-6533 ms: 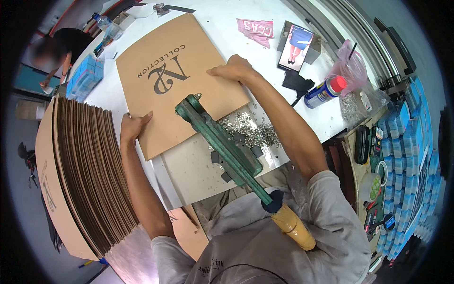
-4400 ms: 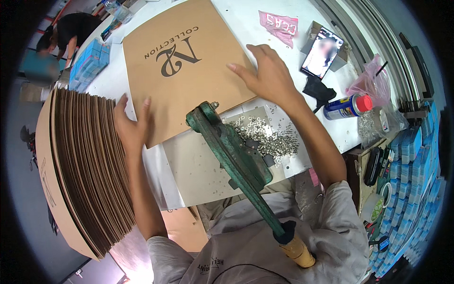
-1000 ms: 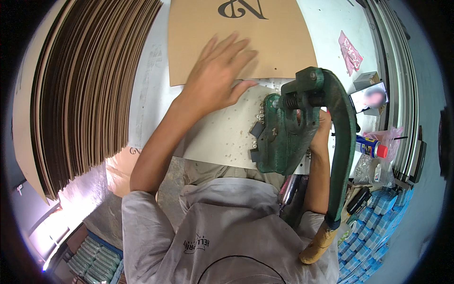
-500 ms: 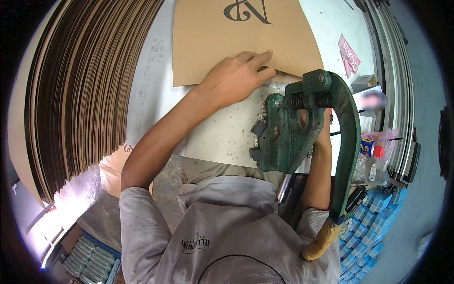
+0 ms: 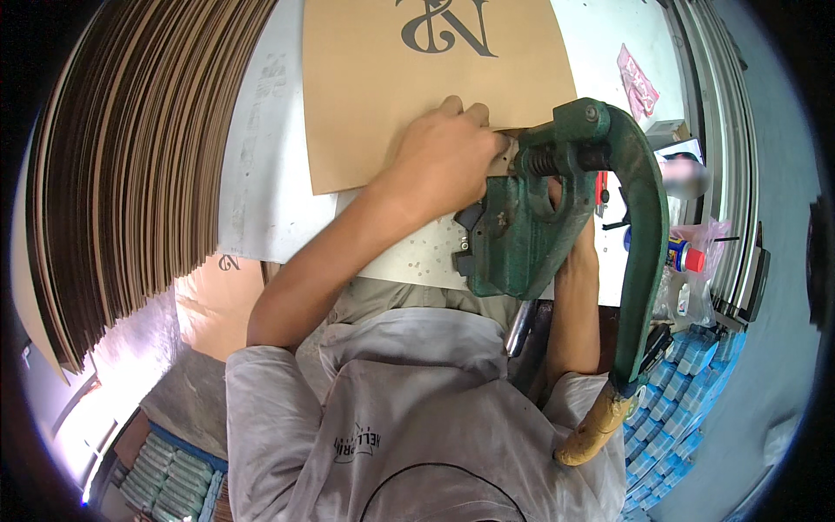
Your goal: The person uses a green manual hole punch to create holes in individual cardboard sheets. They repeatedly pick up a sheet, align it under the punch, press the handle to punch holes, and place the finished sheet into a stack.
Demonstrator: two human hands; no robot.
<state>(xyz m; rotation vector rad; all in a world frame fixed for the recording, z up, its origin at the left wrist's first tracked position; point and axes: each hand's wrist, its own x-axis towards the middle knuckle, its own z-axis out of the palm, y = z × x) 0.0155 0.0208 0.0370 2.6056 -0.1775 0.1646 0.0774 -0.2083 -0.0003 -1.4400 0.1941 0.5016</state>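
A flat brown kraft paper bag (image 5: 365,104) with large dark lettering lies on the white table in front of me. At its near right edge, close to the press, my left hand (image 5: 448,157) has its fingers curled in, gripping the paper. The green hand-lever eyelet press (image 5: 522,244) stands to the right, its curved lever reaching down to a tan-wrapped handle (image 5: 591,431). Behind the press body is my right hand (image 5: 555,190), showing only a sliver; its fingers are hidden.
A tall row of brown kraft bags (image 5: 148,157) stands at the left. Small metal bits (image 5: 422,261) are scattered before the press. To the right are a pink wrapper (image 5: 637,83), a blue can with a red cap (image 5: 691,258), plastic bags and blue bundles (image 5: 687,391).
My left hand has gone from lying spread on the bag to curled fingers at its edge, closer to the press. The bag has shifted toward me and the press.
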